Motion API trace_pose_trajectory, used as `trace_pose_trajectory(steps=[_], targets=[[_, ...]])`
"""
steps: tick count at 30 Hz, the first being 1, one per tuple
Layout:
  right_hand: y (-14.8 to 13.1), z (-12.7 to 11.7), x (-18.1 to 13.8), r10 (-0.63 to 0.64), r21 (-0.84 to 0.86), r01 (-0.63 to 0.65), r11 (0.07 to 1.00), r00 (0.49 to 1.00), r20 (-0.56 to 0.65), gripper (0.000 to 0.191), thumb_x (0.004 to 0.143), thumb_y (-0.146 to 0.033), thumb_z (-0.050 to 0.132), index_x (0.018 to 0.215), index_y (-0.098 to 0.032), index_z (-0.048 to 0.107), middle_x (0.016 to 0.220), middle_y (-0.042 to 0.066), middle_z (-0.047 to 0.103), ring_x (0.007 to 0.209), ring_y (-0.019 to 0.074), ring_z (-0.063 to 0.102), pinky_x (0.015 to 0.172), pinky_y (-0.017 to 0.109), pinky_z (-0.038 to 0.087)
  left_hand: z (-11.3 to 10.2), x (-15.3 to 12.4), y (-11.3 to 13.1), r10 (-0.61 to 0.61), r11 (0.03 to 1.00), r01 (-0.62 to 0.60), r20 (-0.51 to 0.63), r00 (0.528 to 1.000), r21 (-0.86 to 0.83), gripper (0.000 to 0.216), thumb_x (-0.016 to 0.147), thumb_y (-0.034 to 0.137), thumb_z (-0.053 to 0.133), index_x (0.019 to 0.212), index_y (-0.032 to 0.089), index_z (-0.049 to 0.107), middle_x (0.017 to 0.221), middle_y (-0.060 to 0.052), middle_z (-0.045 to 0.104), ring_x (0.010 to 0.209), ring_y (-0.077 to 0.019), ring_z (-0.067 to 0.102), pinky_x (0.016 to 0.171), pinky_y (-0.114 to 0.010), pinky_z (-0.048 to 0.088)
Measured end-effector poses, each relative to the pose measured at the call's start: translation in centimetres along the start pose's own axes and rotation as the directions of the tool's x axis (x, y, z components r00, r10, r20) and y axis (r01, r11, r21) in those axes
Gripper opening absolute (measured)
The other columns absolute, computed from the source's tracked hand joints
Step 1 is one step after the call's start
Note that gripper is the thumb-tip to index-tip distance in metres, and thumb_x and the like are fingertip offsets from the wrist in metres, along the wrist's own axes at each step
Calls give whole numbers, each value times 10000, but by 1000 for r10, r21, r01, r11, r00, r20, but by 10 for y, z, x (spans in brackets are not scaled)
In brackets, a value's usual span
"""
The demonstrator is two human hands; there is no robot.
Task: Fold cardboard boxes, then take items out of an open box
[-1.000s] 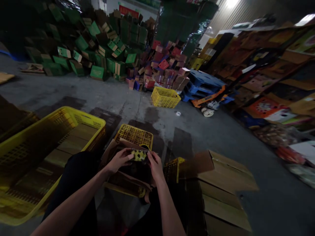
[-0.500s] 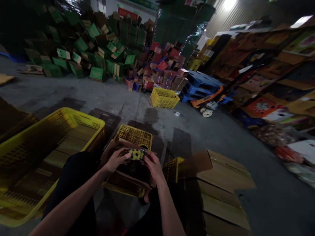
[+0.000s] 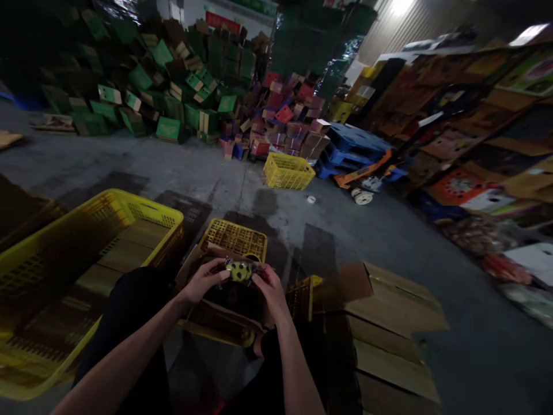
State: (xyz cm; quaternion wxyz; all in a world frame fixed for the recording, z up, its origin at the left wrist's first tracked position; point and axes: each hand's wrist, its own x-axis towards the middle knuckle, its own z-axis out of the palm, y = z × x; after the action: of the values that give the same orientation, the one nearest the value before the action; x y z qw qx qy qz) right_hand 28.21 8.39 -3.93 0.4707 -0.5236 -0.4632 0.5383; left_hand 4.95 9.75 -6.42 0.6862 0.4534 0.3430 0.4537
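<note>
Head camera: in the lower centre of the frame, a person's left hand (image 3: 202,283) and right hand (image 3: 268,287) are grasping 1 small spotted yellow object (image 3: 239,271) between them, fingertips pinching it from either side; what the object is cannot be told in the dim light. The hands are holding it just above an open cardboard box (image 3: 216,317), whose flaps are spreading out over the person's dark-clothed knees. A small yellow crate (image 3: 235,236) is sitting directly behind the box. In the lower left, a large yellow crate (image 3: 142,203) is holding flat sheets of brown cardboard. In the lower right, a stack of flattened cartons (image 3: 389,328) is lying on the grey concrete floor (image 3: 181,167), just beside the person's right leg. Farther off, at centre frame, another yellow crate (image 3: 288,171) is standing near a white tape roll (image 3: 310,200). A heap of green boxes (image 3: 173,92) is filling the upper left, a pile of red and purple boxes (image 3: 289,124) is lying next to it, and blue pallets (image 3: 354,141) are resting to the right of centre.
</note>
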Motion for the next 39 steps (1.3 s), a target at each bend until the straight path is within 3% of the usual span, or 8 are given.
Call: trace_pose_trajectory(steps=[4, 11, 17, 22, 30, 35, 39], targets=[[-6, 5, -3, 17, 22, -18, 1000, 999, 46, 561, 775, -475, 779, 1302, -348, 635, 1282, 17, 687, 1180, 260, 635, 940, 378, 539, -1, 1, -2, -11, 1000, 11, -9, 1000, 22, 539, 782, 487, 783, 1224, 198, 679, 1209, -87, 707, 1106, -267, 654, 984, -383, 516], [-1, 4, -1, 28, -42, -23, 999, 993, 118, 381, 797, -499, 753, 1116, -291, 746, 1084, 26, 760, 998, 259, 690, 909, 394, 534, 1, 1, -1, 11, 997, -12, 8, 1000, 82, 562, 776, 485, 782, 1244, 194, 674, 1231, -93, 704, 1124, -270, 650, 992, -380, 509], [1, -1, -1, -21, -70, 24, 997, 999, 40, 367, 849, -542, 685, 1106, -295, 770, 1133, 42, 755, 1152, 291, 642, 955, 424, 518, 3, 1, -2, -11, 996, 18, -76, 997, 87, 491, 759, 506, 784, 1118, 177, 719, 1121, -92, 735, 1038, -263, 675, 895, -364, 550], [1, 0, -2, 3, -60, 1, 998, 999, 54, 354, 840, -534, 705, 1102, -306, 776, 1150, 44, 755, 1110, 295, 670, 943, 439, 529, 2, 1, -2, 42, 984, -15, -152, 988, 179, 413, 771, 498, 768, 1023, 172, 741, 1010, -71, 750, 943, -245, 684, 845, -345, 562], [-6, 2, 5, -123, -185, 122, 975, 992, 4, 324, 810, -513, 733, 1054, -309, 795, 1126, 32, 769, 1150, 309, 655, 1062, 495, 456, 2, 0, 2, 78, 994, -62, -196, 977, 86, 382, 789, 524, 748, 948, 178, 713, 1058, -61, 718, 1004, -232, 658, 869, -326, 561], [1, 4, 5, 4, -93, -5, 996, 1000, -16, 418, 791, -545, 748, 1138, -313, 766, 1072, 31, 777, 858, 274, 723, 806, 461, 595, 2, 2, -4, 76, 996, -66, -222, 972, 54, 406, 782, 536, 755, 961, 174, 703, 1013, -46, 719, 995, -222, 665, 904, -343, 558], [9, 3, 4, 29, 36, -29, 999, 1000, 2, 422, 757, -536, 791, 1119, -320, 770, 1156, 30, 756, 906, 270, 729, 886, 493, 589, 0, 5, -8, -3, 996, -20, -252, 968, -86, 546, 742, 577, 783, 1115, 193, 671, 1211, -99, 692, 1169, -281, 627, 971, -406, 540]])
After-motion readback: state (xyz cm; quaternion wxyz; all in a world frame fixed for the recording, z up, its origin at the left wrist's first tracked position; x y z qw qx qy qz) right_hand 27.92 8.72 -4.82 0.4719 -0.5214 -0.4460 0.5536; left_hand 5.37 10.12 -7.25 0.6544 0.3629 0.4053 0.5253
